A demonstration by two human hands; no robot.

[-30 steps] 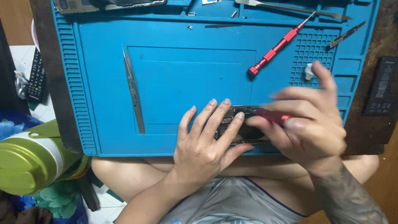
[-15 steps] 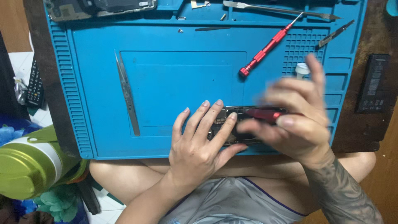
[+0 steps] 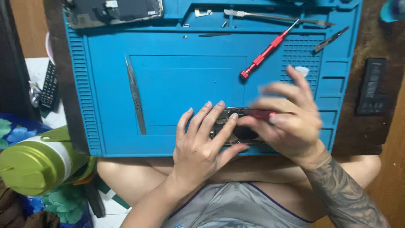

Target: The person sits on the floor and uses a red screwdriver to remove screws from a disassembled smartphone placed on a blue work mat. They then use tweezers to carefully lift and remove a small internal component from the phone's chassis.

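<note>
Your left hand (image 3: 200, 145) lay flat over the opened phone (image 3: 236, 128) at the near edge of the blue mat (image 3: 190, 80), fingers spread and pressing it down, so that grip was splayed apart, pinning rather than clamping. Your right hand (image 3: 291, 120) came in from the right, its grip pinched together on a small red-handled tool (image 3: 259, 113), the tip aimed at the phone's upper edge; motion blur hid exactly where it met. The phone sat right under both grips, half covered by your left fingers. To do this well, I'd judge, you wanted that left palm holding firm and the tool kept square to the part, with light pressure. The spare red screwdriver (image 3: 268, 50) rested well apart toward the far right of the mat, the tweezers (image 3: 136, 95) lay left of centre, and a detached screen (image 3: 114, 10) sat at the far left corner.
</note>
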